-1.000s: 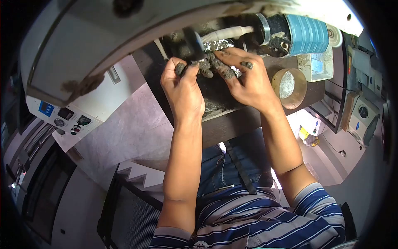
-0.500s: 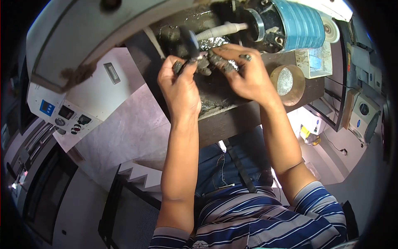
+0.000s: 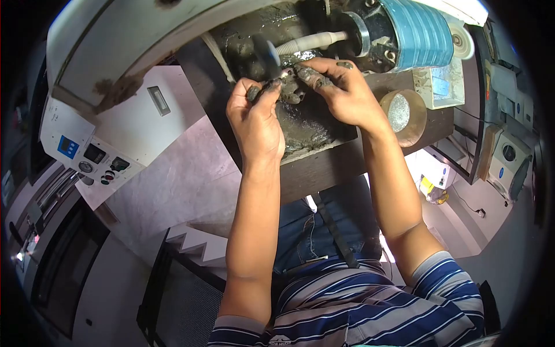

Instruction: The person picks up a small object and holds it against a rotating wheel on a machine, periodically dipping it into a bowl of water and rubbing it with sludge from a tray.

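My left hand (image 3: 257,115) is closed in a pinch, its fingertips smeared with dark grey paste. My right hand (image 3: 344,92) pinches from the other side, with the same paste on its fingers. Between the fingertips is a small paste-covered piece, too hidden to name. Just above it is a dark round polishing wheel (image 3: 266,55), blurred, on a pale tapered spindle (image 3: 312,42). I cannot tell whether the piece touches the wheel. The spindle comes out of a motor with a blue ribbed housing (image 3: 419,34). Below the hands lies a wet, paste-covered tray (image 3: 309,134).
Right of my right hand stands a round tan bowl (image 3: 417,124) with whitish contents. Behind it is a pale square container (image 3: 457,87). A white hood (image 3: 139,40) curves overhead at the left, above a control panel (image 3: 92,153) with knobs and displays.
Both hands stay close together below the wheel, with the fingers shifted slightly on the small piece. The right hand's fingers are a little higher. The view has moved slightly.
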Action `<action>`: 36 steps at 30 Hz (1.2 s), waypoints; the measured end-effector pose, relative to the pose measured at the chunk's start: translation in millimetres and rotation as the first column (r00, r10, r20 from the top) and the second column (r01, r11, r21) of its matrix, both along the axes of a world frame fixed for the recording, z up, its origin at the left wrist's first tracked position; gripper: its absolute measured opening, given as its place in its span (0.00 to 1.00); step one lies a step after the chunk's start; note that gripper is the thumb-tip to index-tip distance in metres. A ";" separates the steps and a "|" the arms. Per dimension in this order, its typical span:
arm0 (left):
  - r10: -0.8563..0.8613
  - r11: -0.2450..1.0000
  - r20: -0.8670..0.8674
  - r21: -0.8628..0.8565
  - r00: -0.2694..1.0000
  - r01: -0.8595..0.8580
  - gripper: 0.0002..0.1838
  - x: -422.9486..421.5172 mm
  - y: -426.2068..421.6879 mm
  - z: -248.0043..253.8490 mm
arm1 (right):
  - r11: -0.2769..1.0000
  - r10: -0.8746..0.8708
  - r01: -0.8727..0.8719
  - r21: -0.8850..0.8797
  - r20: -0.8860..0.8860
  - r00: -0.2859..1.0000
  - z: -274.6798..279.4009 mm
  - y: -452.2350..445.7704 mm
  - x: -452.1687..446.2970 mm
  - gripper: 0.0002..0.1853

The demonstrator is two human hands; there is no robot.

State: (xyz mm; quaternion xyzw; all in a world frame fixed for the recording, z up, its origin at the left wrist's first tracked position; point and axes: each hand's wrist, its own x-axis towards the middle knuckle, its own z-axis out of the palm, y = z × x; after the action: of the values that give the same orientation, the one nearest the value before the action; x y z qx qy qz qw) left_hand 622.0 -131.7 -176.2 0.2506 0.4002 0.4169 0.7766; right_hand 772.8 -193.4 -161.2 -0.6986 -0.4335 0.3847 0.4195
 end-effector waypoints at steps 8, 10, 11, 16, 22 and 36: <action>0.022 0.996 0.042 -0.084 0.999 -0.018 0.14 6.5 2.5 4.0 | 0.999 -0.037 0.037 -0.002 0.000 0.999 1.3 4.5 -5.1 0.17; 0.008 0.998 0.039 -0.069 0.999 -0.005 0.13 3.8 1.5 0.5 | 0.999 -0.026 0.024 0.029 0.036 0.999 0.6 3.7 -5.3 0.16; -0.007 0.999 0.035 -0.053 0.999 0.009 0.13 1.7 1.1 -1.4 | 1.000 -0.030 0.030 0.011 0.007 1.000 2.7 3.2 -5.0 0.16; 0.024 1.000 -0.005 -0.013 1.000 -0.024 0.11 1.3 -1.3 -2.7 | 0.998 -0.029 0.027 0.061 0.033 0.999 1.9 1.6 -12.5 0.17; -0.001 0.990 -0.331 0.131 0.944 0.047 0.11 3.6 -26.6 11.8 | 0.982 -0.087 0.017 0.190 0.365 0.927 5.7 -18.1 -25.1 0.25; -0.001 0.929 -0.546 0.309 0.838 0.203 0.17 -11.8 -27.0 13.5 | 0.962 0.241 -0.106 -0.251 0.603 0.760 -11.5 -15.4 -22.4 0.41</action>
State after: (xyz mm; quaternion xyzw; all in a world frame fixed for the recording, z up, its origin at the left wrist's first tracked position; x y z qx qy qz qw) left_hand 610.2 -158.7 -162.7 0.5142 0.5054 0.3523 0.5967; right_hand 750.4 -208.8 -172.7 -0.7821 -0.5702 0.2087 0.1402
